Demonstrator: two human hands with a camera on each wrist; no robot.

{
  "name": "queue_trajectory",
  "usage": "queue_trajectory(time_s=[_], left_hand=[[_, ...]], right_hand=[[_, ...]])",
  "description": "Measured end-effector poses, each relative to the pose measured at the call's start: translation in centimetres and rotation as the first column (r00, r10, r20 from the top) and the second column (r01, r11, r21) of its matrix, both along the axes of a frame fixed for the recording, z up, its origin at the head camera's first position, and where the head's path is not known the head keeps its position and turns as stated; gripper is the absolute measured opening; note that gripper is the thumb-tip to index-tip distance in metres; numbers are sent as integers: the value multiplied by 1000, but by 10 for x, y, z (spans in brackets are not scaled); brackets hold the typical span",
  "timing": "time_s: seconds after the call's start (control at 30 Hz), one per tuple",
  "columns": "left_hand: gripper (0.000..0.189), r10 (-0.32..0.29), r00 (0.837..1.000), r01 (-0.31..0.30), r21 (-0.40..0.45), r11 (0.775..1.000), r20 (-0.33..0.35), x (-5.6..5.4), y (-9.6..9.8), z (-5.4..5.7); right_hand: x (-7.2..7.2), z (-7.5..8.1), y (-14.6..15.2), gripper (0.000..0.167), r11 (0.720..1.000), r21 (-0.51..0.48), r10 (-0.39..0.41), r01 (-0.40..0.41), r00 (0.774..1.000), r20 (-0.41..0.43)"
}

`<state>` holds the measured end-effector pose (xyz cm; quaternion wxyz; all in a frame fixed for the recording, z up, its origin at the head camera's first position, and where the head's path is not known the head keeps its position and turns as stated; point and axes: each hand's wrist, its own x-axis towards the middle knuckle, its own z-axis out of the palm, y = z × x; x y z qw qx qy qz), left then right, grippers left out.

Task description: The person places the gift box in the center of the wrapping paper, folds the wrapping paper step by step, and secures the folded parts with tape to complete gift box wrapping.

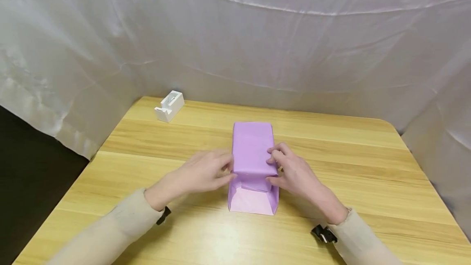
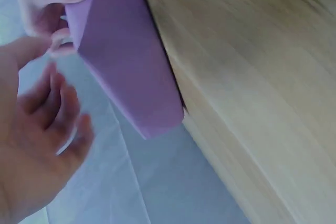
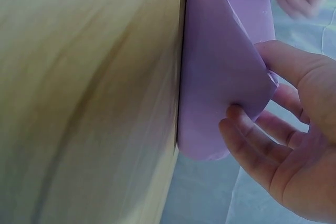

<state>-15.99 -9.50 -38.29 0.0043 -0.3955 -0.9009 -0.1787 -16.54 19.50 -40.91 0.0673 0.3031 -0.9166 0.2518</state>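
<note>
My right fingers (image 3: 257, 157) grip the purple-wrapped box (image 1: 253, 146) by its edge, probably steadying it on the counter (image 1: 349, 162); my left fingers (image 1: 223, 160) hang loose alongside.

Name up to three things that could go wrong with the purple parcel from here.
The near-end flap sticks out unfolded; it may crease crooked. The left hand looks just clear of the purple parcel while the right hand grips it, so it might twist. The white tape dispenser stands far left on the table; reaching there could let the parcel spring open.
</note>
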Motion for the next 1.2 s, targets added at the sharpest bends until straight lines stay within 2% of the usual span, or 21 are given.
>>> queue_trajectory(time_s=[0.07,0.1,0.2,0.37,0.53,0.63,0.7,0.87,0.93,1.0,1.2], left_hand=[[24,-35,992,37,13,999,-121,-7,5,-2],[28,-55,986,58,13,998,-158,-10,8,-4],[33,-104,978,104,-8,995,-181,-22,18,-8],[35,-129,982,121,-63,991,-136,-37,30,-10],[38,-118,990,109,-106,988,-75,-40,35,-7],[39,-107,993,100,-112,989,-58,-41,37,-6],[40,-100,993,94,-114,989,-55,-41,38,-6],[41,-100,994,94,-115,989,-50,-43,39,-7],[41,-104,994,98,-118,988,-46,-44,39,-7],[41,-107,994,102,-118,988,-37,-44,39,-6],[41,-103,995,101,-104,990,-17,-45,39,-4]], right_hand=[[0,0,0,41,1000,0,1,-1,1000,0],[0,0,0,41,1000,-3,1,-1,1000,0],[0,0,0,42,1000,-12,5,-5,1000,1],[0,0,0,44,1000,-29,-1,1,1000,12],[0,1,3,44,1000,-30,10,-9,999,38],[0,4,12,43,997,-37,75,-72,993,89],[-1,6,21,47,990,-42,141,-136,981,132],[-3,3,46,76,958,-40,287,-285,937,197],[-4,-1,50,87,949,-30,312,-313,931,190],[-6,-5,50,93,948,-16,315,-317,935,161],[-13,-10,40,91,960,39,277,-278,960,44]])
